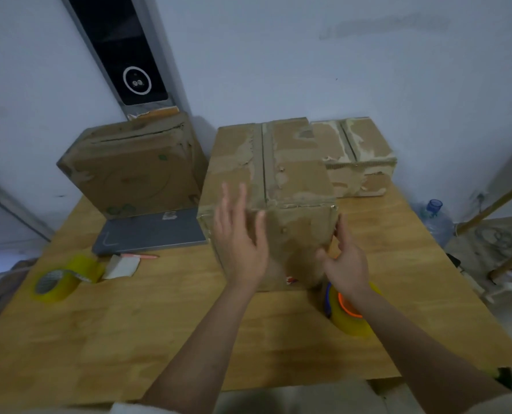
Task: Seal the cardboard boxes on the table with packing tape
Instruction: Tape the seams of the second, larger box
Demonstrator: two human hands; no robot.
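Three cardboard boxes sit on the wooden bench (159, 324); the middle box (266, 186) lies under both hands. The left hand (238, 234) hovers spread before its front face, the right hand (342, 261) grips its lower right corner, a yellow packing-tape roll (350, 321) just below that wrist.

One head-worn wide-angle view looks forward and down, close over the wooden table (129, 339) toward the wall.

Browns, yellows, greys

Three brown boxes (296, 162) showing pale torn patches on a honey wood-grain table (129, 339); yellow tape rolls (60, 282), one glowing with an orange core (348, 306); grey tablet (153, 234); blue jug (435, 222).
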